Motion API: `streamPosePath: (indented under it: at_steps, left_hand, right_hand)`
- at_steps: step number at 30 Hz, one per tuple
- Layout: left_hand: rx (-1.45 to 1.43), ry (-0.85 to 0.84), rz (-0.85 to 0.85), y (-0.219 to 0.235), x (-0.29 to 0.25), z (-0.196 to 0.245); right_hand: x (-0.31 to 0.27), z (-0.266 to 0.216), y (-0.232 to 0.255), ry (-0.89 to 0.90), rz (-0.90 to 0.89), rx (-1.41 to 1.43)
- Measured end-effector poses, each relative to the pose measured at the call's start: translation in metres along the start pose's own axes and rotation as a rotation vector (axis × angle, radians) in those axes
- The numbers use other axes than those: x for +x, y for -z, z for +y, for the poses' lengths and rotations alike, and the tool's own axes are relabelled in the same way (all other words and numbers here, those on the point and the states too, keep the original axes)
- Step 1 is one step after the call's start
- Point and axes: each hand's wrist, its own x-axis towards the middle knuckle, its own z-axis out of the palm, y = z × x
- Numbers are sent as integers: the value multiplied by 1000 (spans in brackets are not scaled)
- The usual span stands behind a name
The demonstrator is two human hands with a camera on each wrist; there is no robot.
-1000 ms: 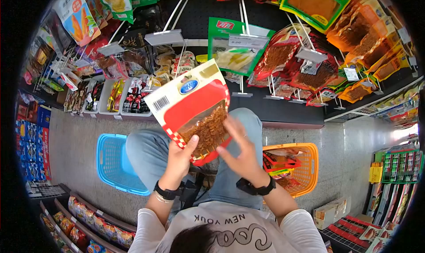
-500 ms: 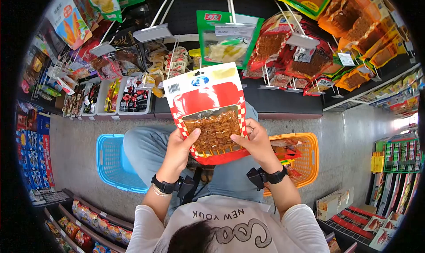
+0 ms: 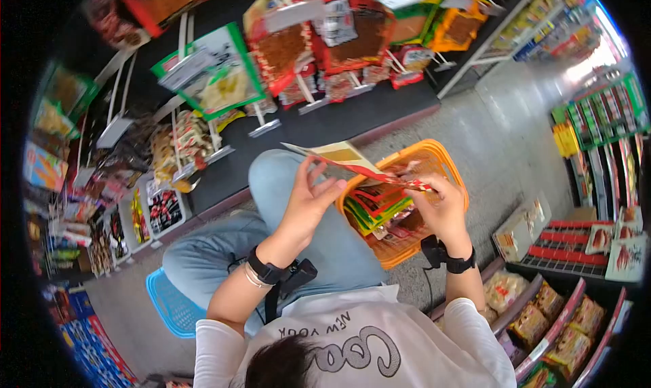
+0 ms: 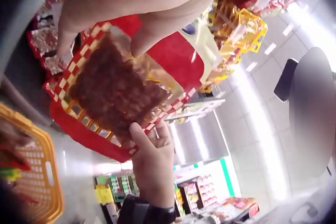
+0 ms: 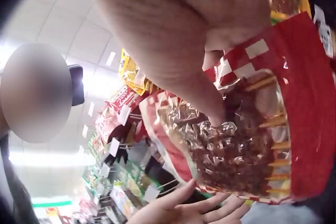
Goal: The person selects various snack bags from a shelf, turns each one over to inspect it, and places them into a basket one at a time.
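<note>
A flat bag of meat skewers [image 3: 349,159], red and cream with a checkered border, is tilted nearly edge-on above the orange basket in the head view. Its clear window with brown meat faces the left wrist camera. At one checkered edge my right hand [image 3: 442,208] pinches the bag, thumb over the front. My left hand [image 3: 306,201] is at the opposite edge, its fingers spread and fairly straight beside the bag. The orange basket [image 3: 453,159] below holds several colourful packets, partly hidden by the bag and right hand.
A blue basket [image 3: 159,289] stands on the floor by the bent left knee. Ahead runs a dark shelf [image 3: 298,127] under hooks of hanging packets, including a green-edged bag [image 3: 224,79]. Snack racks [image 3: 549,320] stand behind at the right.
The bag has swung from upright in front of the knees, gripped in both hands, to the right over the orange basket. The left hand's fingers have spread. The head view has turned right.
</note>
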Motion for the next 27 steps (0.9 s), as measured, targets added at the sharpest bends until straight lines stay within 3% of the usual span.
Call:
streamPosePath:
  at_steps: [4,7,9,10,11,12,13,16,18,21,22,27]
  left_hand:
    - [232,-331,77,-56,8,-6]
    - [974,-668,-80,-76,27,-26]
    - [708,-455,-420,-92,45,-69]
    - [818,-483,-490,-102,48,-79]
    - [859,-124,-526,-112,44,-88]
    - [1013,-183,-598,-115,49,-108]
    - [1045,-199,-593,-117,50,-133]
    - [1081,-51,-536,-126,55,-195]
    - [1121,33,-520,-129,60,-232]
    - [1284,173,-647,-131,63,-263]
    - [1244,346,-680,-133,66,-271]
    - [1098,313,-673,-136,59,-301]
  right_hand:
    - [-23,44,40,84,25,-364]
    - [-37,76,57,58,-96,-494]
    - [-43,100,61,57,-192,-551]
    - [-44,108,63,23,-255,-523]
    - [-45,119,62,58,-258,-483]
    - [-47,131,60,94,-263,-442]
    - [-49,144,58,130,-269,-401]
    - [-61,180,48,-41,-442,-394]
    - [-65,202,39,-6,-499,-438]
    - [-70,228,26,20,-600,-502]
    - [-71,238,22,27,-639,-522]
    - [-87,290,-3,-34,-687,-625]
